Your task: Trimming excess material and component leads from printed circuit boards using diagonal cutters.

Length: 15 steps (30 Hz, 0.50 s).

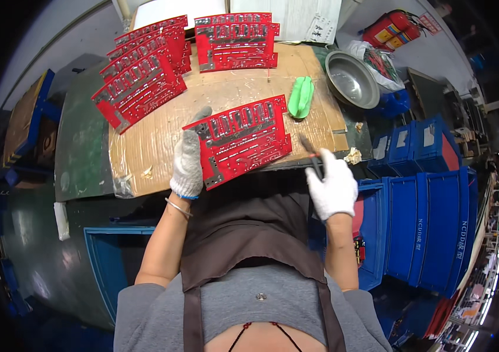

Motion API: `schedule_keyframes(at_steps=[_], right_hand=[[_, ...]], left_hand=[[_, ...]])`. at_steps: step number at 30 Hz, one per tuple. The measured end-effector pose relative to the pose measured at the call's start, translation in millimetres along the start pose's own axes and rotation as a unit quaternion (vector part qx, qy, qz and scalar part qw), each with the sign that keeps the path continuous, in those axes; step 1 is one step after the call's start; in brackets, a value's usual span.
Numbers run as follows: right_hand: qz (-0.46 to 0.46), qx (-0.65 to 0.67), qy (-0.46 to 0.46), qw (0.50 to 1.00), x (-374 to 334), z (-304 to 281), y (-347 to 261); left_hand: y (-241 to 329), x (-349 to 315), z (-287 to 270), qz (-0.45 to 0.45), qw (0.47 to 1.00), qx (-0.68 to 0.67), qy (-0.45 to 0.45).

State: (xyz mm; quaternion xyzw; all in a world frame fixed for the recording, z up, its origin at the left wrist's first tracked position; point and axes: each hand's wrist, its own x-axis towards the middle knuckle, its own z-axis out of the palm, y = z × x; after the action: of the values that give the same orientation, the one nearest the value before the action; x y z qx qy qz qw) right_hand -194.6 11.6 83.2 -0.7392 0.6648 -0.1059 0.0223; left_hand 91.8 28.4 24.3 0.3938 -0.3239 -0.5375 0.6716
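My left hand (188,167), in a white knit glove with a grey palm, grips the left edge of a red circuit board (246,142). The board is tilted up over the near edge of the cardboard-covered table, its silvery solder side showing. In my gloved right hand (334,189) is a slim dark hand tool (307,144) with a reddish-orange part. Its tip points up and left, just right of the board and apart from it. Whether it is pliers or tweezers I cannot tell. Beyond the board lies a bright green wrapped object (301,97).
Cardboard (144,158) covers the table. Several red boards (141,88) stand in a row at the back left, more (236,44) at the back middle. A metal bowl (352,79) sits at the right. Blue crates (425,229) are stacked on my right; another blue bin (98,258) is lower left.
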Motion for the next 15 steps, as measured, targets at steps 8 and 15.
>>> schedule_keyframes(at_steps=[8, 15], right_hand=[[-0.002, 0.32, -0.182, 0.93, 38.5, 5.4, 2.9], [0.025, 0.377, -0.096, 0.921, 32.3, 22.9, 16.3]], left_hand=[[59.9, -11.7, 26.6, 0.36, 0.805, 0.429, -0.194], [93.2, -31.1, -32.2, 0.237, 0.892, 0.384, 0.028]])
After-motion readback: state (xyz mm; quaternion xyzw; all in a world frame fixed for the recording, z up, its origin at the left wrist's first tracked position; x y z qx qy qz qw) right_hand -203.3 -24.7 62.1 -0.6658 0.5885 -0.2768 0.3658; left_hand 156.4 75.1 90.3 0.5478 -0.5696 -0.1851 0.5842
